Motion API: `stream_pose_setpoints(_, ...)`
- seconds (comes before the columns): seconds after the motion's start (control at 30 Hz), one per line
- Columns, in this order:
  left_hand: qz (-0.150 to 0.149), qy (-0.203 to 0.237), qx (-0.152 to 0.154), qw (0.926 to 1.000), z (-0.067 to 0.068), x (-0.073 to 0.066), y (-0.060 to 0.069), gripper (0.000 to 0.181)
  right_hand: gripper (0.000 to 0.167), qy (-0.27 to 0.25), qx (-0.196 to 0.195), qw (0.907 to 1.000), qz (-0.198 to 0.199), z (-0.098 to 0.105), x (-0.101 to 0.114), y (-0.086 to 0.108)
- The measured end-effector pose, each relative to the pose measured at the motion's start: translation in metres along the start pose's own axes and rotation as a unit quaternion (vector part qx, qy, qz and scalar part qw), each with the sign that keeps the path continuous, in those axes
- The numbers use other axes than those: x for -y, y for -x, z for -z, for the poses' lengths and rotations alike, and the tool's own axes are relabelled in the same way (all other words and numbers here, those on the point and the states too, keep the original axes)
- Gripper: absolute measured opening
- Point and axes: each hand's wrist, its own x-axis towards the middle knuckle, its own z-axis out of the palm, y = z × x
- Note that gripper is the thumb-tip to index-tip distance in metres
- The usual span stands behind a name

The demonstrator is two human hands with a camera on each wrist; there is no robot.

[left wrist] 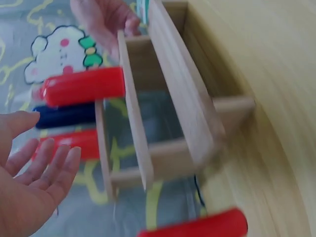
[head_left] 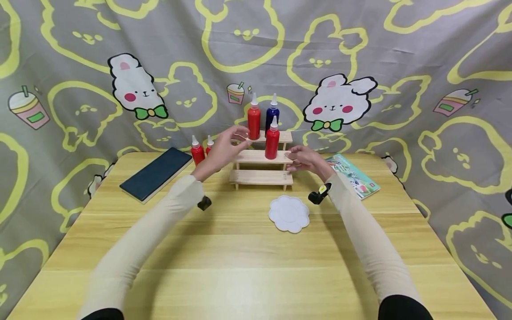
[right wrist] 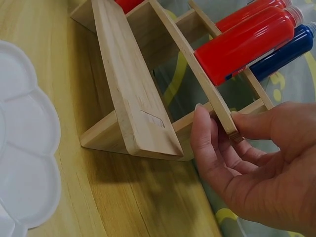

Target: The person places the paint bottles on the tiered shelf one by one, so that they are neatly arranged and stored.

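A three-tier wooden step rack (head_left: pixel 262 178) stands toward the back of the table. Its top step carries a red squeeze bottle (head_left: pixel 254 122) and a dark blue one (head_left: pixel 273 116); another red bottle (head_left: pixel 272 143) stands on the middle step. My left hand (head_left: pixel 227 149) is at the rack's left side, fingers spread and relaxed near the top red bottle. In the left wrist view a gap shows between that hand (left wrist: pixel 29 182) and the bottles. With thumb and fingers, my right hand (right wrist: pixel 261 158) pinches the right end of the middle step (right wrist: pixel 227 123).
Red bottles (head_left: pixel 198 153) stand left of the rack, partly behind my left hand. A dark notebook (head_left: pixel 157 174) lies at the left, and a colorful booklet (head_left: pixel 356 175) at the right. In front of the rack sits a white flower-shaped palette (head_left: pixel 289 214). A patterned curtain (head_left: pixel 248 49) hangs behind.
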Motion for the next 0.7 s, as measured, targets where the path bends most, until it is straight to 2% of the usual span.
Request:
stream_pose_setpoints(0.13,-0.034,-0.012,-0.052,0.9980,0.029,0.007,0.012,0.028,0.047,0.001,0.002,1.0000,0.001,0.000,0.001,0.000)
stream_pose_setpoints(0.2,-0.042,-0.017,-0.084,0.9955,0.043,0.011,0.018,0.024,0.048,0.003,0.001,1.0000,0.000,0.000,0.001,0.000)
stream_pose_setpoints(0.4,-0.032,-0.039,-0.160,0.9858,0.075,0.030,0.031,0.025,0.046,0.004,0.003,1.0000,-0.003,0.001,0.000,-0.001)
stream_pose_setpoints(0.53,-0.015,-0.049,-0.180,0.9823,0.086,0.046,0.036,0.027,0.041,-0.001,0.004,1.0000,-0.003,0.001,-0.001,-0.002)
stream_pose_setpoints(0.7,-0.004,-0.056,-0.174,0.9832,0.094,0.059,0.045,0.032,0.037,-0.004,0.004,1.0000,-0.002,0.002,-0.002,-0.002)
